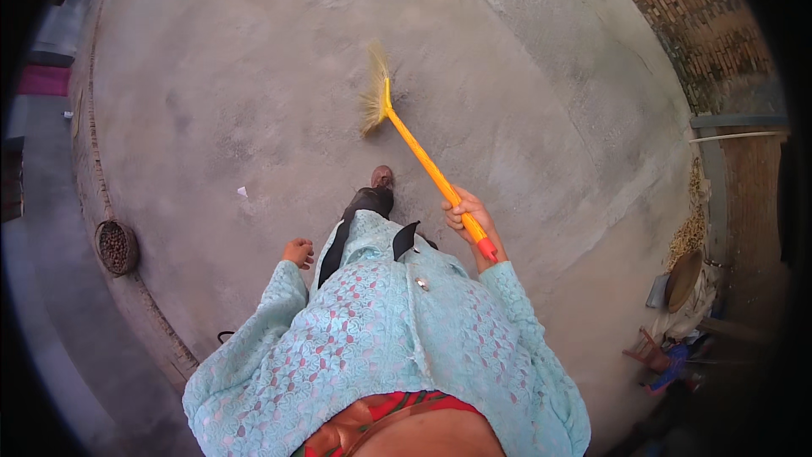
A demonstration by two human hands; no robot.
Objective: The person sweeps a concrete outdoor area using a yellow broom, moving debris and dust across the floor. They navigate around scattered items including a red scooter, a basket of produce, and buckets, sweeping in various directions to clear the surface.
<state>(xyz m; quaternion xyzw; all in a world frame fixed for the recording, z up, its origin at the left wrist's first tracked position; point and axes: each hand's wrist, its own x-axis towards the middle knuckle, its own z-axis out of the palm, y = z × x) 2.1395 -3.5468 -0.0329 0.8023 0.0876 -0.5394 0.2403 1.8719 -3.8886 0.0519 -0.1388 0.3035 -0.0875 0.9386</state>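
Observation:
My right hand [469, 211] is closed around the orange handle of a broom [427, 165], close to its red end cap [487, 250]. The broom slants forward and to the left. Its yellow head carries pale, fanned bristles [374, 101], which are over the concrete floor ahead of me; whether they touch it I cannot tell. At my left side, my left hand [298, 252] hangs with loosely bent fingers and nothing visible in it. One brown shoe [382, 176] is stepped forward, a little below the bristles.
A round basket [117, 247] of small dark items stands by the floor's left edge. At right lie a scatter of yellowish pieces [689, 233], a round tray-like thing [683, 281] and a small reddish stool [650, 351]. A white scrap [243, 191] lies on the floor. Brickwork [677, 0] is far right.

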